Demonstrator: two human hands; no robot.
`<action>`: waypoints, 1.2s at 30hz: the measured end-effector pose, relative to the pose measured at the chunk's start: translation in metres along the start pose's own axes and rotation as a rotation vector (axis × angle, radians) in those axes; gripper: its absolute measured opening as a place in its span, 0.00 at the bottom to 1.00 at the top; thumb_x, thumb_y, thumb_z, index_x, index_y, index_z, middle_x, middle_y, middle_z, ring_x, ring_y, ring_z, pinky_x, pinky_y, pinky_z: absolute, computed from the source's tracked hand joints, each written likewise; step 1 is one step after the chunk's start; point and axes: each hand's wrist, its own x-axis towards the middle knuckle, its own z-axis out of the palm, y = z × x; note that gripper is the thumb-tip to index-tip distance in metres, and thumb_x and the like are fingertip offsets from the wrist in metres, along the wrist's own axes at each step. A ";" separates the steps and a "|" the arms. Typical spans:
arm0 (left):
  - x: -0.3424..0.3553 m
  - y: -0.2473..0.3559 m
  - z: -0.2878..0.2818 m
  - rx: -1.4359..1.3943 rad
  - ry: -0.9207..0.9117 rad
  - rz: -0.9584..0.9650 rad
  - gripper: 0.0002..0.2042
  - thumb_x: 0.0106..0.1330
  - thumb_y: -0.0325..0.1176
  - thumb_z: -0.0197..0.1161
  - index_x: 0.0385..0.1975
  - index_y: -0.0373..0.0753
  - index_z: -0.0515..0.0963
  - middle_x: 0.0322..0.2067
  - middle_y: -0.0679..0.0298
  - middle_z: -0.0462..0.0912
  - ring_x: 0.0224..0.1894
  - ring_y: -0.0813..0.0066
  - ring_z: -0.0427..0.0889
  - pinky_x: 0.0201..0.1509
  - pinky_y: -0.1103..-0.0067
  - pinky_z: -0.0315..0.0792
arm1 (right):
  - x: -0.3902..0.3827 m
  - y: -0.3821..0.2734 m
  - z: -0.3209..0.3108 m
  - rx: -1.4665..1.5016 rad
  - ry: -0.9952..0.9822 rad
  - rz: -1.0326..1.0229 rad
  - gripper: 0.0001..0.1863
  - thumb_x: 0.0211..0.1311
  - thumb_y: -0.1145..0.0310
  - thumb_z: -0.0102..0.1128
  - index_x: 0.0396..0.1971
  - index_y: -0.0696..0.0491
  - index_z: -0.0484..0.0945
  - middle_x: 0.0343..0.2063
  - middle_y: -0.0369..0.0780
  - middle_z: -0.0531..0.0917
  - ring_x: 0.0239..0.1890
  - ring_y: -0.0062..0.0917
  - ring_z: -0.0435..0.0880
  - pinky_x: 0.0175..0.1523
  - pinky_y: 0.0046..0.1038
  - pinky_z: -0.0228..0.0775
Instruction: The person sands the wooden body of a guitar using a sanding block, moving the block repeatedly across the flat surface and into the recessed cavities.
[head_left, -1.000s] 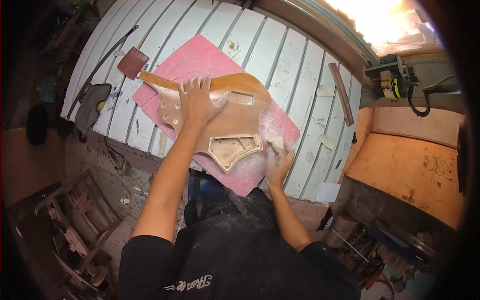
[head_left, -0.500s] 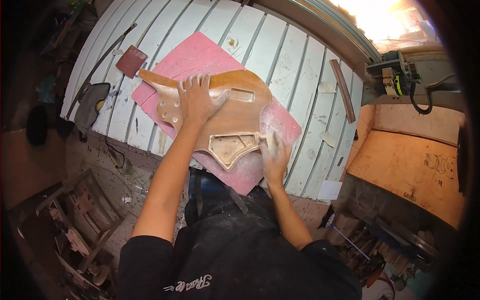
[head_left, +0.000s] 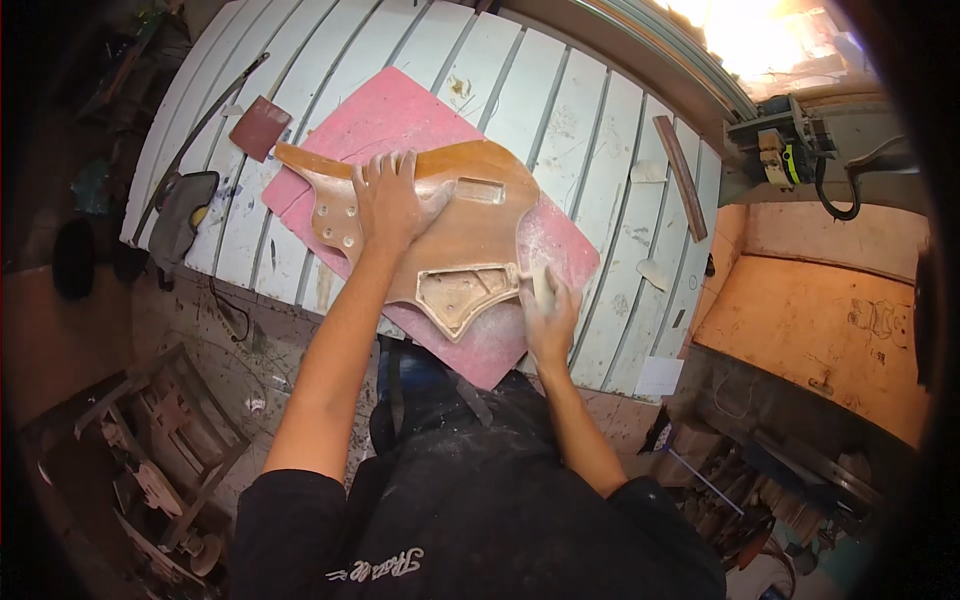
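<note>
A brown wooden electric guitar body (head_left: 470,225) lies on a pink mat (head_left: 375,105) dusted with pale powder. It has a rectangular pocket near its far side, a larger routed cavity at the near edge and several round holes at the left end. My left hand (head_left: 390,205) rests flat on its upper face, fingers spread. At the body's right edge, beside the cavity, my right hand (head_left: 553,325) is closed round a small pale pad (head_left: 541,288). Whitish dust covers these fingers, and they partly hide the pad, so its exact kind is unclear.
The mat lies on a white slatted table (head_left: 575,110). A reddish-brown sheet (head_left: 260,128) and a dark grey power tool (head_left: 187,212) with a cord are on the left. To the right are a dark wooden strip (head_left: 682,178) and a white paper (head_left: 660,376).
My right hand has shifted very slightly at the body's right edge, still gripping the pad. My left hand stays in place on the guitar body.
</note>
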 end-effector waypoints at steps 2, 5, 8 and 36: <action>0.001 0.004 -0.002 0.002 -0.036 -0.005 0.41 0.65 0.68 0.62 0.67 0.39 0.77 0.66 0.55 0.79 0.73 0.55 0.69 0.81 0.50 0.51 | -0.004 0.007 0.000 0.011 0.002 -0.004 0.32 0.64 0.66 0.74 0.67 0.59 0.77 0.56 0.52 0.75 0.60 0.46 0.77 0.69 0.41 0.68; -0.001 0.001 0.004 0.001 -0.009 0.005 0.41 0.65 0.68 0.62 0.67 0.39 0.77 0.66 0.55 0.79 0.73 0.55 0.69 0.81 0.49 0.51 | 0.025 -0.012 0.012 -0.079 -0.002 -0.045 0.32 0.64 0.66 0.75 0.66 0.60 0.78 0.56 0.51 0.75 0.60 0.45 0.78 0.69 0.41 0.69; -0.003 -0.001 0.003 0.003 0.001 0.009 0.41 0.65 0.68 0.63 0.67 0.38 0.77 0.65 0.55 0.80 0.72 0.55 0.69 0.80 0.49 0.51 | 0.016 -0.010 0.008 -0.042 -0.014 0.006 0.32 0.64 0.65 0.75 0.66 0.60 0.78 0.56 0.51 0.75 0.60 0.45 0.78 0.69 0.41 0.69; 0.000 0.003 0.002 0.003 0.024 0.007 0.40 0.63 0.65 0.67 0.66 0.40 0.78 0.63 0.57 0.80 0.70 0.56 0.71 0.78 0.49 0.55 | 0.009 0.039 0.007 0.317 -0.056 0.082 0.37 0.60 0.71 0.79 0.68 0.64 0.73 0.59 0.49 0.79 0.56 0.34 0.84 0.61 0.34 0.79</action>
